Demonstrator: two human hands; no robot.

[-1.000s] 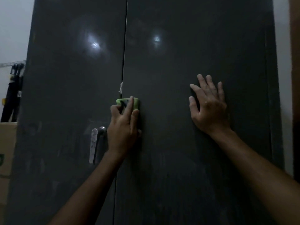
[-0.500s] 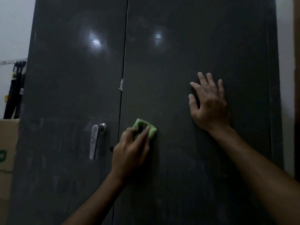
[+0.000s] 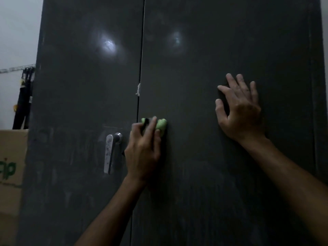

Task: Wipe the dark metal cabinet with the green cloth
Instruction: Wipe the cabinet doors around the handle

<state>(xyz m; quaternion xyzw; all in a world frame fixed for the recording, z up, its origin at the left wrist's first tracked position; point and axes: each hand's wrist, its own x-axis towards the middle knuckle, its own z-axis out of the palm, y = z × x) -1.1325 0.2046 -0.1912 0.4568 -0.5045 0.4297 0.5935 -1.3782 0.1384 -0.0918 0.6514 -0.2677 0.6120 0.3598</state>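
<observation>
Fingers point(image 3: 151, 126) of the left hand point(image 3: 142, 151) curl over a bunched green cloth point(image 3: 160, 125), pressing it against the right door of the dark metal cabinet point(image 3: 195, 166), just right of the seam between the two doors. Only the top and right edge of the cloth show past the knuckles. Well to the right, the right hand point(image 3: 239, 110) lies flat on the same door, its fingers straight and slightly spread, holding nothing. Just left of the left hand, a silver handle point(image 3: 111, 153) hangs upright on the left door. A small white scrap point(image 3: 138, 89) sticks out of the seam above the cloth. Two pale light reflections show high on the doors. A cardboard box point(image 3: 11, 166) with green lettering stands beside the cabinet at the left edge.
</observation>
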